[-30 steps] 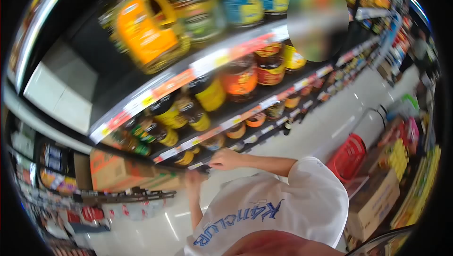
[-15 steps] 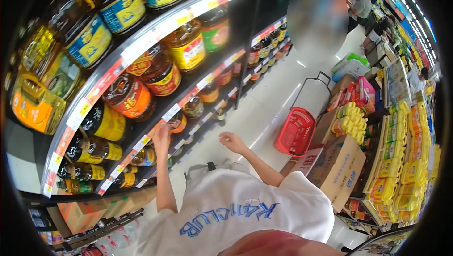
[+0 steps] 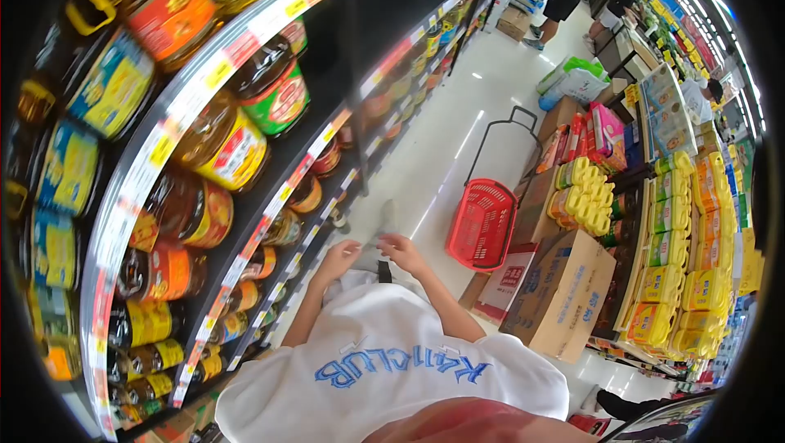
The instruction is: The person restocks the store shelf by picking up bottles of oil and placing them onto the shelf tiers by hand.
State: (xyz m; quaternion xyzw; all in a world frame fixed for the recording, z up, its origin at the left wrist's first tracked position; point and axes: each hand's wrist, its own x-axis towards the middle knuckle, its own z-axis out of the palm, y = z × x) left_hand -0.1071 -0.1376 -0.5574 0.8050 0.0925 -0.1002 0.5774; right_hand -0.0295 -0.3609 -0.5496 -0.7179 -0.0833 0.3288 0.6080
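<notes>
In the head view my left hand [image 3: 338, 258] is in front of my white shirt, close to the lower shelf edge, its fingers loosely bent and apart. Just to its right is my right hand [image 3: 397, 251], fingers slightly curled and spread. Nothing shows in either hand, and a small gap separates them. Nearest on the left are shelved jars [image 3: 284, 228] and large bottles of oil with yellow labels [image 3: 229, 149] and a green label [image 3: 276, 100]. A red shopping basket [image 3: 482, 224] with a long black handle stands on the floor, ahead and to the right.
Cardboard boxes [image 3: 564, 292] stand along the right, with yellow bottles [image 3: 580, 198] stacked behind them. Further right are shelves of yellow oil jugs [image 3: 654, 288]. A person in dark shorts [image 3: 562, 3] stands up the aisle. Shopping bags [image 3: 572, 79] sit beside the display.
My left hand has come away from the shelf jars to the front of my body, near my right hand. The view has shifted along the aisle; the basket appears lower and further left.
</notes>
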